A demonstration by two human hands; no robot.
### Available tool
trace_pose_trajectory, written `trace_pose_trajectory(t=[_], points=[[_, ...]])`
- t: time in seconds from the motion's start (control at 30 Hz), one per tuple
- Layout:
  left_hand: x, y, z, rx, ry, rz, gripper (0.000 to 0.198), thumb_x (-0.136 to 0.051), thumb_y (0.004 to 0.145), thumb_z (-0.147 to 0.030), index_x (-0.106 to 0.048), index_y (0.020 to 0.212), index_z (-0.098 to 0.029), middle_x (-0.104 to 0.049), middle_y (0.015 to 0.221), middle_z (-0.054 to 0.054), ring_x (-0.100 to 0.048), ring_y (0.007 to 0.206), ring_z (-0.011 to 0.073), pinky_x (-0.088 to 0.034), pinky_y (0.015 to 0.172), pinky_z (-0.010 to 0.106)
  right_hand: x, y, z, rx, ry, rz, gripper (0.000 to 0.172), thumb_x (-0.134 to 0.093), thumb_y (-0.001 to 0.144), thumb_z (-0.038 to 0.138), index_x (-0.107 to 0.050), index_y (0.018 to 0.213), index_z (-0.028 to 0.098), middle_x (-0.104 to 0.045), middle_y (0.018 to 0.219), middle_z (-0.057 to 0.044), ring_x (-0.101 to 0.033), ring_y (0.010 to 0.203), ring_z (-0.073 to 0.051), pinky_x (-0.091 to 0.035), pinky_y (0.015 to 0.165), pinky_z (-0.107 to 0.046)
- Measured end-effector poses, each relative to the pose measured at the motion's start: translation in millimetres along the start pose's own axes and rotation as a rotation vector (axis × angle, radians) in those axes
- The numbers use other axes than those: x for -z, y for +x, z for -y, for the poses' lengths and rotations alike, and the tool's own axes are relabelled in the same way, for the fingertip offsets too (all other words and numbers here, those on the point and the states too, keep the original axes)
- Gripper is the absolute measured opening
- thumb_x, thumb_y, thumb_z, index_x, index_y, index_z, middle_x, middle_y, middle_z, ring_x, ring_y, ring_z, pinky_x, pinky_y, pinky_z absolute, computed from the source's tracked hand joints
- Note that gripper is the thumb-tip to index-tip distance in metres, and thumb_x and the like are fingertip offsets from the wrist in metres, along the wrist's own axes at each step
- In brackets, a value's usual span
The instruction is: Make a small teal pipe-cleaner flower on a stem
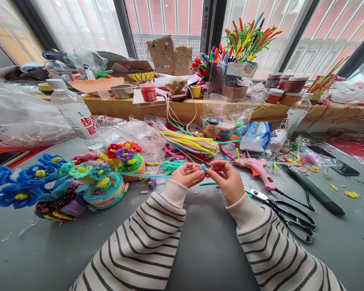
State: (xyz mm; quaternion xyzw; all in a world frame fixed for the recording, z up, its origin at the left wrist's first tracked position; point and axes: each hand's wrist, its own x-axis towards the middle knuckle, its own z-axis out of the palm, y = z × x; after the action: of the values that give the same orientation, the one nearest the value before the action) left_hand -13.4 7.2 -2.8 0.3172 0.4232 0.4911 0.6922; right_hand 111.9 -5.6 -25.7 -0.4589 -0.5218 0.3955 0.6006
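Over the grey table, my left hand and my right hand meet, both with fingers pinched. Between the fingertips is a small blue curl of pipe cleaner, with a bit of pink beside it. A straight length of light blue pipe cleaner sticks out to the left of my left hand, which seems to be part of the same piece. Fingers partly hide the join. Just behind my hands lies a bundle of yellow, pink and white pipe cleaners. Turquoise pieces lie close to my left hand.
Pipe-cleaner flowers and coiled round pots stand at left. A pink glue gun, black-handled scissors and a dark green bar lie at right. Water bottles and a glass jar stand behind, before a cluttered ledge.
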Motion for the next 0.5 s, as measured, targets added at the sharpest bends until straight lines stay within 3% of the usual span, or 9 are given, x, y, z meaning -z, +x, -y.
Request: trace_pose_trajectory(t=[0.5], points=[[0.8, 3.5, 4.6, -0.058, 0.108, 0.028, 0.035, -0.074, 0.039, -0.022, -0.051, 0.064, -0.012, -0.059, 0.055, -0.002, -0.058, 0.055, 0.0098, -0.048, 0.060, 0.024, 6.2, -2.7, 7.2, 0.281, -0.342, 0.038, 0.017, -0.055, 0.067, 0.021, -0.050, 0.084, 0.019, -0.056, 0.069, -0.001, -0.056, 0.064, -0.013, -0.047, 0.065, -0.029]])
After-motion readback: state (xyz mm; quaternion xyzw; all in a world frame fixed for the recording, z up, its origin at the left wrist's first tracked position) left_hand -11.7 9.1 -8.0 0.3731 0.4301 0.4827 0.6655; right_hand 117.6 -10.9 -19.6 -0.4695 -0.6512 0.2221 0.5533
